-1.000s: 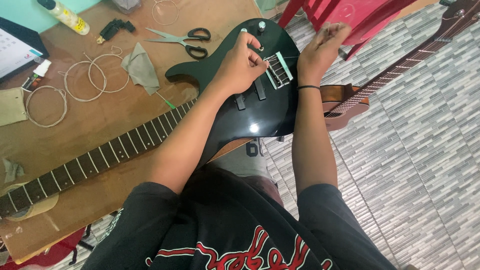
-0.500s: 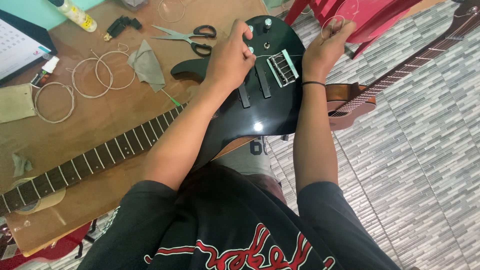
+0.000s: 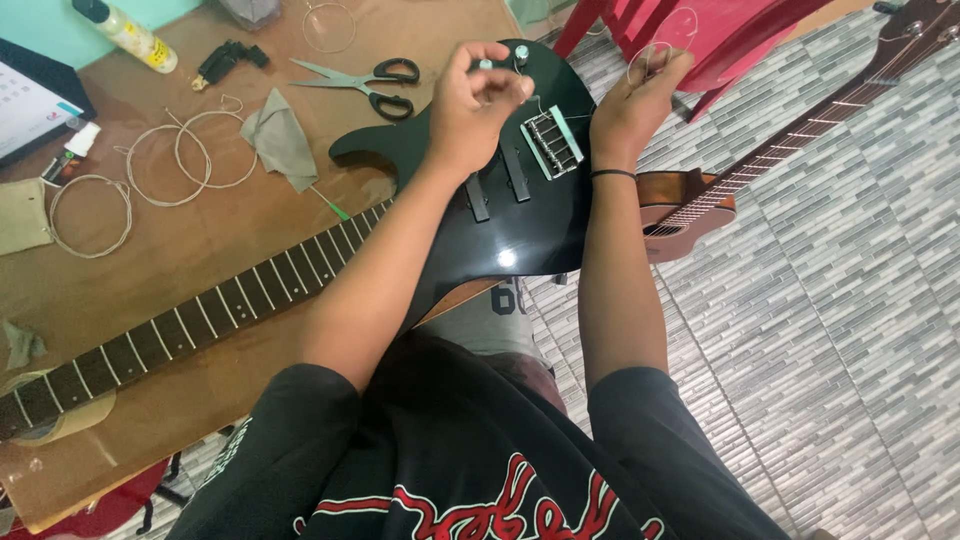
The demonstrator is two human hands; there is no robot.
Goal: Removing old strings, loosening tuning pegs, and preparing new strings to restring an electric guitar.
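At 12 o'clock over black guitar body (image 3: 500,215) | left hand (image 3: 480,105) pinched string end near bridge (image 3: 550,145) | right hand (image 3: 635,105) clamped on coiled string (image 3: 668,40) | risk: coil could spring loose, kink.

Your left hand (image 3: 478,110) is raised with the forearm stretched forward, fingers curled inward and thumb meeting the fingertips in a closed pinch grip. Your right hand (image 3: 632,105), level with it and apart to the right, is likewise pinched shut, a dark band circling its wrist.
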